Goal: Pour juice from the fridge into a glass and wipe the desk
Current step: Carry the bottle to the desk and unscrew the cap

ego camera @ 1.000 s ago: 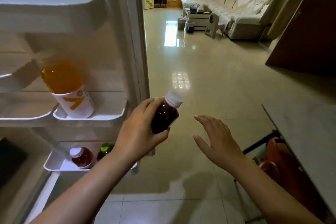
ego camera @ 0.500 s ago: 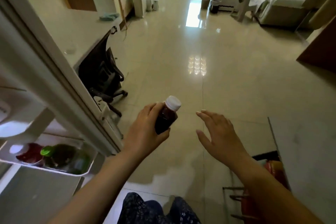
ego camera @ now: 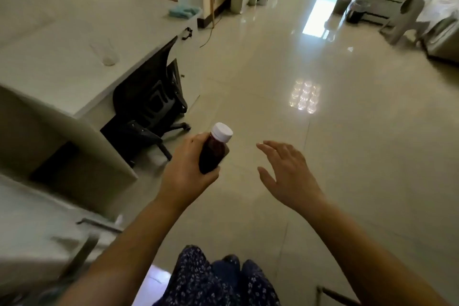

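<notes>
Left hand (ego camera: 185, 176) grasping dark juice bottle (ego camera: 213, 150), lower part hidden in palm. Right hand (ego camera: 289, 174) released, fingers spread. Glass (ego camera: 105, 53) blurred near desk (ego camera: 62, 62) front edge.

Glossy tiled floor (ego camera: 323, 156) (window glare), black office chair (ego camera: 151, 99), pale sofa (ego camera: 442, 32).

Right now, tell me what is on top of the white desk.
On the white desk stand a clear empty glass near the front edge and a teal cloth at the far corner. The desk's left part runs out of view, so anything there is unseen.
</notes>
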### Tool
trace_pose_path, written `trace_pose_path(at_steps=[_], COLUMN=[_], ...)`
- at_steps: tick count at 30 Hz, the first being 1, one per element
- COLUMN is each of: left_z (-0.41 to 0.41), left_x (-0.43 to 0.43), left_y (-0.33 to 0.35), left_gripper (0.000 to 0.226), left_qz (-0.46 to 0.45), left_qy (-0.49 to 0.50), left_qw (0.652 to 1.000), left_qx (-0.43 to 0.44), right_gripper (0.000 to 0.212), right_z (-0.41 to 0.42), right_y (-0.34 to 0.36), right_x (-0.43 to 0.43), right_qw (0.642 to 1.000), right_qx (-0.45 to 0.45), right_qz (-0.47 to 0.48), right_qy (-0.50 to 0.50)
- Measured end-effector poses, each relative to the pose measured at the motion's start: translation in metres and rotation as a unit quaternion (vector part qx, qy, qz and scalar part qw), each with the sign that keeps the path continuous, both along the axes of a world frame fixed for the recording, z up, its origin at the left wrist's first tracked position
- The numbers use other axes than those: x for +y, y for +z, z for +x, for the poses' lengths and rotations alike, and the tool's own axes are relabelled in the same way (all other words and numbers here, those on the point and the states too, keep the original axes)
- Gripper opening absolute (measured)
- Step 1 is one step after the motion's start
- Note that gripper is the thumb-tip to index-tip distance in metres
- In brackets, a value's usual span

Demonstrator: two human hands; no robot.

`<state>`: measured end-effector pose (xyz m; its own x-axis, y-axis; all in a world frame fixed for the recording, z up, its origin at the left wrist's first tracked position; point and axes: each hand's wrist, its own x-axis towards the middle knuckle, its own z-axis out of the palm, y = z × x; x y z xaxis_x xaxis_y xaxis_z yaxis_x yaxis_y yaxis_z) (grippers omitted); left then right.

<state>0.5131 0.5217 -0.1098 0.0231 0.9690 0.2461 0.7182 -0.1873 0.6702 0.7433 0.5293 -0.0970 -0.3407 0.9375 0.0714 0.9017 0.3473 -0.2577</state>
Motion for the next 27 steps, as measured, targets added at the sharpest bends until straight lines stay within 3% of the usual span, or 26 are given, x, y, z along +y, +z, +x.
trace_pose_path(at_steps=[11,20,27], left_z=[-0.063,-0.141,-0.225], left_x=[0.14,0.244,0.306], left_y=[-0.009,-0.013,-0.012], left_gripper=[0.074,0.071,0.071], left_qz=[-0.006,-0.031,-0.047], left_qy=[0.177,0.343,0.406], left_qw=[0.984,0.935,0.901], left_qx=[-0.013,-0.088,-0.148], right_gripper=[0.051,0.051,0.054], right_z=[-0.079,-0.204,-0.316], right_y=[0.004,0.009,0.009], right_x=[0.226,0.409,0.483], right_qw=[0.988,0.948,0.914], right_qx=[0.003,-0.009,-0.013], right_qz=[-0.019,-0.021,-0.051], right_qy=[0.15,0.317,0.403])
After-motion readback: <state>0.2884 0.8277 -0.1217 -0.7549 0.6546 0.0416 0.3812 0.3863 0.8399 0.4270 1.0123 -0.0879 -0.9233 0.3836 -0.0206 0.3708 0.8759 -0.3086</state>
